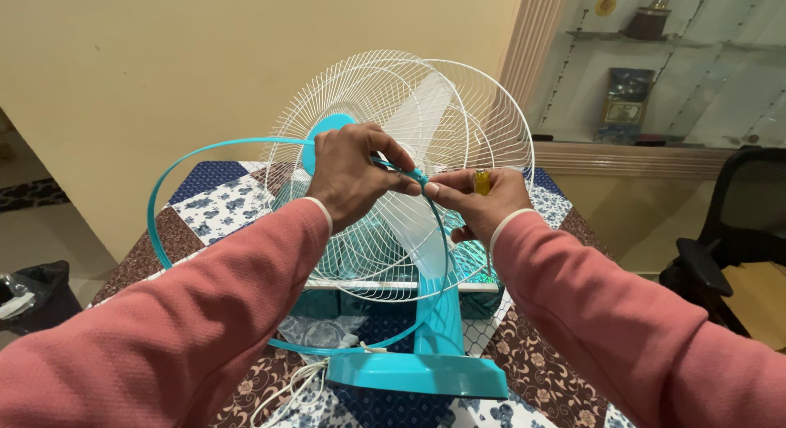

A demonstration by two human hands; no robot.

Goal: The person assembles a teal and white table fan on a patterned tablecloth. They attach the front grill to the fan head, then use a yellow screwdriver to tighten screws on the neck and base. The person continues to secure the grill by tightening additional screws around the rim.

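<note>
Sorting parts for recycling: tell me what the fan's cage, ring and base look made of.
Cage: thin white-coated metal wire, by its fine spokes.
Ring: teal plastic band, likely; it bends in a loose loop.
Base: teal moulded plastic, smooth with a soft sheen.

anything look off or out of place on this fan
Yes: the teal rim band hangs loose, bulging left off the white wire guard instead of circling it. Both hands, left and right, pinch its ends.

fan guard: thin white wire | fan base: glossy teal plastic | tablecloth: matt patchwork cloth
</note>
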